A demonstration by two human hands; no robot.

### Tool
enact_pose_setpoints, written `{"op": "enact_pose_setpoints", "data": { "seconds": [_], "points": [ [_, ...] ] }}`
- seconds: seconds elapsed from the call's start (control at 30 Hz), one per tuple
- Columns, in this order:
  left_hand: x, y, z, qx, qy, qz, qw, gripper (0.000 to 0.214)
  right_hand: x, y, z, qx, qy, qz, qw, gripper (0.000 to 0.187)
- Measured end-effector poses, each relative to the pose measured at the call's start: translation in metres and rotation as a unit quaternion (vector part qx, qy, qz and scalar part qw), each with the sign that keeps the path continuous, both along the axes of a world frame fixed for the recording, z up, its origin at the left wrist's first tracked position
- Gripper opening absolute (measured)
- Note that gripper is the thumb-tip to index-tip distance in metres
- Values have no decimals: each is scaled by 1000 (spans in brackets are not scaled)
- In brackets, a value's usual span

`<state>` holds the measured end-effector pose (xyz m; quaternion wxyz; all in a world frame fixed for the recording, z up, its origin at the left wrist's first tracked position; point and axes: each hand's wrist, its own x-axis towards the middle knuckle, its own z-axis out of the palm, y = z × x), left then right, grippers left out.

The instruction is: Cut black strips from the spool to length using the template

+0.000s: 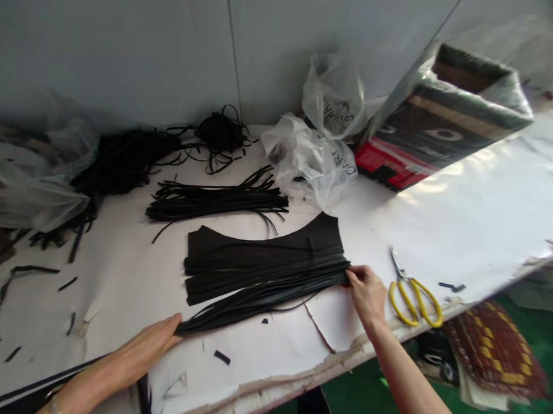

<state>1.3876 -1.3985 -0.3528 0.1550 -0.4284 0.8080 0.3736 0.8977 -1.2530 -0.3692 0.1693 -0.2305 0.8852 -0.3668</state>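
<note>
A long bundle of thin black strips (257, 299) stretches between my two hands over the white table. My left hand (156, 340) is closed on the bundle's left end, its fingertips partly hidden. At the other end, my right hand (367, 292) pinches the strips between thumb and fingers. Just behind the bundle lie flat black pieces (265, 249) with a curved upper edge, several strips resting across them. Farther back sits a second pile of black strips (216, 202). To the right of my right hand, yellow-handled scissors (413, 294) lie with their blades closed.
Clear plastic bags (314, 153) and a tall cardboard box (441, 126) stand along the back wall. Tangled black strips (126, 156) and another plastic bag (27, 185) are at the left. Small black scraps (222, 357) dot the table (129, 261), whose front edge is ragged.
</note>
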Motion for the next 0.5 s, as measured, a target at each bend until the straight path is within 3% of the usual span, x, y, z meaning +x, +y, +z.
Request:
{"op": "enact_pose_setpoints", "data": {
  "seconds": [0.3,0.5],
  "points": [
    [-36,-3,32,81,11,34,996,44,2,2,-1,-14,10,-13,1000,23],
    [-38,-2,29,33,2,17,999,41,-5,3,-4,0,50,16,999,25]
  ]
}}
